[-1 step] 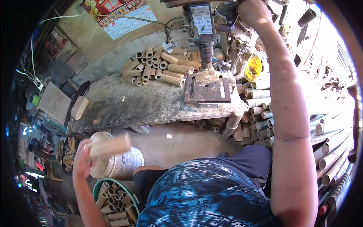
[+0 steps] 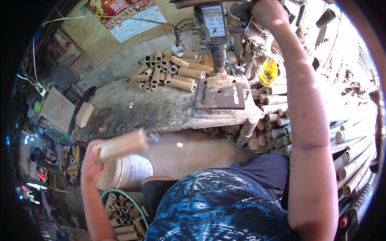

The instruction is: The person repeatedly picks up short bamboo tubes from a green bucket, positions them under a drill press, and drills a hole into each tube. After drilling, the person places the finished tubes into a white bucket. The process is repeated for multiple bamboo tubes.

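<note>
A short cut bamboo tube [image 2: 124,145], slightly blurred, is in my left hand [image 2: 93,162], whose fingers are closed round one end. It is held in the air above a white bucket [image 2: 134,170], in front of the bench. My right arm reaches far forward to the top edge, where my right hand [image 2: 271,15] is closed beside the head of a drill press [image 2: 214,26]; what it grips is hidden. Below the drill head, the slotted metal table [image 2: 220,100] carries sawdust and no tube.
Several cut bamboo tubes [image 2: 163,70] are piled on the wooden bench [image 2: 120,106]. A green-rimmed tub [image 2: 105,195] of tubes stands at lower left. Longer bamboo poles [image 2: 350,160] are stacked at right, near a yellow container [image 2: 268,73]. A wooden block [image 2: 85,114] lies at the bench's left end.
My left hand has moved slightly up and to the right with the bamboo tube, which tilts more upward at its far end. My right hand stays in place.
</note>
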The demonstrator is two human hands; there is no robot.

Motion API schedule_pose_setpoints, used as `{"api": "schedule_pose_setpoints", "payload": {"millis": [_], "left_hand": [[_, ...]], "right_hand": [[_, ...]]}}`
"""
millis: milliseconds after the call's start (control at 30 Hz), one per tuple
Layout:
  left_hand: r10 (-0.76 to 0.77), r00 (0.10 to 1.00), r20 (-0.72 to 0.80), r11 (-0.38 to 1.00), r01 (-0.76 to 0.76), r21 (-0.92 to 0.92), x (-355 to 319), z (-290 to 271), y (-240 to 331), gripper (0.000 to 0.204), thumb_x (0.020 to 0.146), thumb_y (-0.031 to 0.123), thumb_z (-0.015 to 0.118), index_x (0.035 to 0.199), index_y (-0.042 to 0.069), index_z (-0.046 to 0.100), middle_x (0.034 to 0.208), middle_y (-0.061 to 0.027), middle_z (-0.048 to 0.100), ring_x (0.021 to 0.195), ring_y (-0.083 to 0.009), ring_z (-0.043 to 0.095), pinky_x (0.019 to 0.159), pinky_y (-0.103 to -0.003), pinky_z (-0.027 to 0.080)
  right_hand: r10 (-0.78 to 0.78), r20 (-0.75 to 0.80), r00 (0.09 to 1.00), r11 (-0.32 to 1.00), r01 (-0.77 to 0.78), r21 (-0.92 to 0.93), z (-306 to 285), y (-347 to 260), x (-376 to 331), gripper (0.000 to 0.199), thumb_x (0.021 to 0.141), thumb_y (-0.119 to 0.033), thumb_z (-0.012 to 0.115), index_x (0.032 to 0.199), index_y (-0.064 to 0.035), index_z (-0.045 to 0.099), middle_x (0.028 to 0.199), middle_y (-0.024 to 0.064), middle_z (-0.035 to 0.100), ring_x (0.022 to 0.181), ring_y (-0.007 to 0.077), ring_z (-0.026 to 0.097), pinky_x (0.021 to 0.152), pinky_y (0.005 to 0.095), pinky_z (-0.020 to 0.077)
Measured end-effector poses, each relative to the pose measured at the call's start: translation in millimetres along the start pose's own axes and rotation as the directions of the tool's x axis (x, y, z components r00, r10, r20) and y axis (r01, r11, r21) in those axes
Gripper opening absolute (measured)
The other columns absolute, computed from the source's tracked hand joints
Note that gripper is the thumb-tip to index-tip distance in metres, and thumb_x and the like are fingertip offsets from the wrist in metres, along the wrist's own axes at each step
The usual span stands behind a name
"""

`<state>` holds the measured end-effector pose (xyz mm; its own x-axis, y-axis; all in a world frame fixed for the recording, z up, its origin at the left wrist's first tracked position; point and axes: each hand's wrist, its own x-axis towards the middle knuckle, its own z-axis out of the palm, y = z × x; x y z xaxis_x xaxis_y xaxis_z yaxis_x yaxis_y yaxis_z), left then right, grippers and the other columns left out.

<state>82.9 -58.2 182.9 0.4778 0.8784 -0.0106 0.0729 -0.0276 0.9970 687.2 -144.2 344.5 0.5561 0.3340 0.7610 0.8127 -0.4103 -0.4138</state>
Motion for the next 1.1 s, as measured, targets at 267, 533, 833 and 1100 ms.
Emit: {"api": "schedule_pose_setpoints", "payload": {"millis": [267,533,833,1100], "left_hand": [[-0.093,0.943,0.32,0.948,0.181,-0.26,130.4,199.9,-15.5,0.059,0.087,0.013,0.08,0.138,0.014,0.049,0.103,-0.0061,0.06,0.067,-0.0132,0.058,0.055,-0.026,0.047],[0.024,0.943,0.331,0.993,0.015,-0.115,186.0,258.3,-38.0,0.067,0.082,0.009,0.084,0.138,0.012,0.047,0.111,-0.0057,0.06,0.087,-0.0122,0.063,0.066,-0.027,0.053],[0.307,0.897,0.316,0.923,-0.362,0.132,197.3,270.5,-53.0,0.069,0.078,0.012,0.088,0.135,0.013,0.051,0.12,-0.0033,0.058,0.109,-0.0163,0.058,0.094,-0.031,0.051],[0.247,0.906,0.343,0.935,-0.316,0.161,205.5,269.5,-47.3,0.065,0.078,0.012,0.088,0.133,0.011,0.053,0.122,-0.0054,0.061,0.11,-0.0155,0.059,0.095,-0.032,0.051]], "right_hand": [[-0.038,0.064,0.997,0.998,0.04,-0.039,0.5,2.5,6.1,0.033,0.106,-0.034,0.044,0.122,-0.005,0.047,0.105,0.0268,0.071,0.103,0.0462,0.067,0.089,0.054,0.052],[-0.03,0.009,1.0,0.999,0.03,0.021,2.5,4.4,4.6,0.031,0.105,-0.032,0.044,0.121,-0.0053,0.048,0.105,0.0288,0.07,0.105,0.0484,0.065,0.09,0.0555,0.0513],[-0.073,-0.022,0.997,0.994,0.074,0.075,-6.9,1.1,-3.2,0.023,0.102,-0.021,0.051,0.119,-0.0056,0.051,0.103,0.0277,0.069,0.1,0.0478,0.066,0.086,0.0537,0.0516],[-0.148,-0.119,0.982,0.977,0.164,0.137,3.2,5.0,-0.5,0.026,0.095,-0.009,0.053,0.12,-0.0045,0.052,0.101,0.0251,0.069,0.098,0.0459,0.066,0.084,0.0523,0.0511]]}}
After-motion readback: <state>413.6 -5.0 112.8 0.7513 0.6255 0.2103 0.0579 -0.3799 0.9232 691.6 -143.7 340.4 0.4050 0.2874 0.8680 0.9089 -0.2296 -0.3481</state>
